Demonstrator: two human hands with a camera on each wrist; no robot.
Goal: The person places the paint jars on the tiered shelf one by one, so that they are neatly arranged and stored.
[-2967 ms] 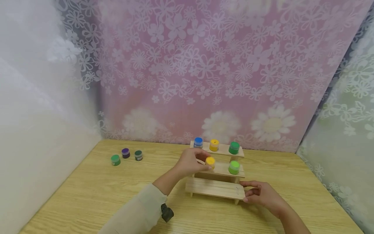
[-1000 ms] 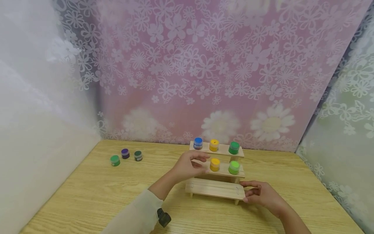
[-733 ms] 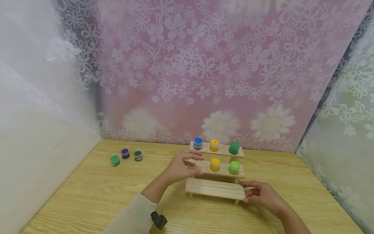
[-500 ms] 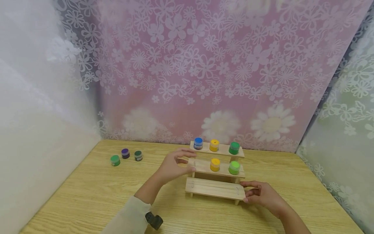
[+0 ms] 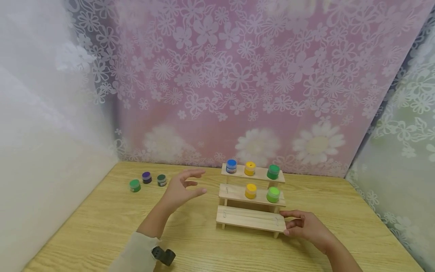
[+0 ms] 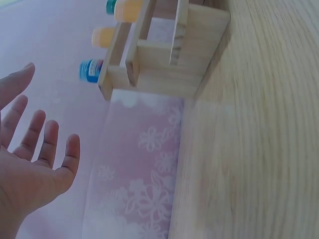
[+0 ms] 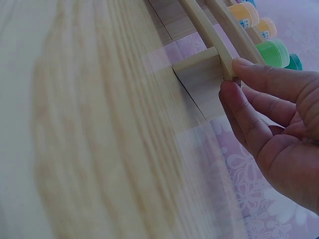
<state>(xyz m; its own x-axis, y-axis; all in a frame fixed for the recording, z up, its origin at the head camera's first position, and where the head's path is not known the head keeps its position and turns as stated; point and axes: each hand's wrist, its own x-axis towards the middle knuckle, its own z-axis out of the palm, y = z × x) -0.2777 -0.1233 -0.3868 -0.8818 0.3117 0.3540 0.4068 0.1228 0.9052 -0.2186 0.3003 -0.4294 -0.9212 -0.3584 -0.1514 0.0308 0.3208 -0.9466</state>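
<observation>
In the head view, my left hand (image 5: 180, 190) hangs over the desk (image 5: 217, 253) with thumb and fingers well parted and nothing in its grasp. Open room lies between it and the left edge of the rack (image 5: 251, 218). My right hand (image 5: 304, 226) pinches the right end of the rack's lowest, nearest step; the desk's right edge is well apart from it. On the top step, left to right, stand a blue jar (image 5: 231, 166), a yellow jar (image 5: 250, 169) and a dark green jar (image 5: 273, 172). The middle step carries a second yellow jar (image 5: 250, 191) near its centre and a light green jar (image 5: 273, 195) at its right end; its left end is open room. Far left on the desk, near my left hand, sit a green jar (image 5: 134, 185), a purple jar (image 5: 147, 177) and a blackish jar (image 5: 161, 180). The desk's far edge meets the flowered cloth (image 5: 238, 87).

In the left wrist view, my left fingers are loosely bent, apart from the rack, whose left side shows with the blue jar by the top step's end.

In the right wrist view, my thumb and fingertips close on the lowest step's end edge, with the light green jar just beyond my thumb.
</observation>
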